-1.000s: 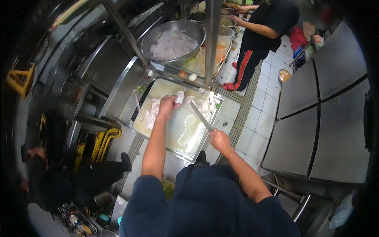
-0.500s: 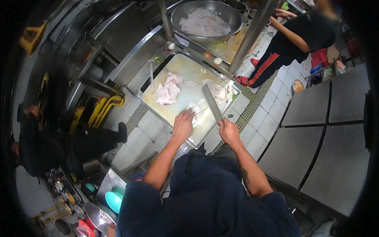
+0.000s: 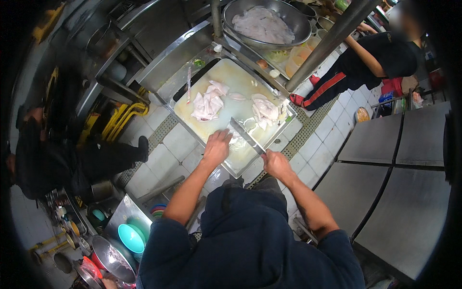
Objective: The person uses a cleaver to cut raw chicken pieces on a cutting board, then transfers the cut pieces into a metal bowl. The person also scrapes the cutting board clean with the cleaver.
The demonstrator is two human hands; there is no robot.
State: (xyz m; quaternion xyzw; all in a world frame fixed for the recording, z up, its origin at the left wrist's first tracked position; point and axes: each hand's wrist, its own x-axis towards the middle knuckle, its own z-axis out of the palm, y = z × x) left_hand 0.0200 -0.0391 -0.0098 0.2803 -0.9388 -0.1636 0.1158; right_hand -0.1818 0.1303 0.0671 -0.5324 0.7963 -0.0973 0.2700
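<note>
My right hand is closed round the handle of a cleaver. Its broad blade slants up to the left, with the tip end close to my left fingers. On the near part of the white cutting board, my left hand presses its curled fingertips on a pale, wet piece of raw flesh, partly hidden by hand and blade. Farther off lie two heaps of whitish-pink raw pieces, a left heap and a right heap, with a small piece between them. I cannot tell their exact kind.
The board rests in a metal tray. Beyond stands a big steel bowl of pale pieces. A metal post rises at the right. Co-workers stand far right and left. Steel cabinets line the right; a turquoise bowl sits lower left.
The cleaver has swung left and nearer, from beside the right heap to the piece at my left fingertips. My left hand stays on the piece. The whole view has shifted slightly.
</note>
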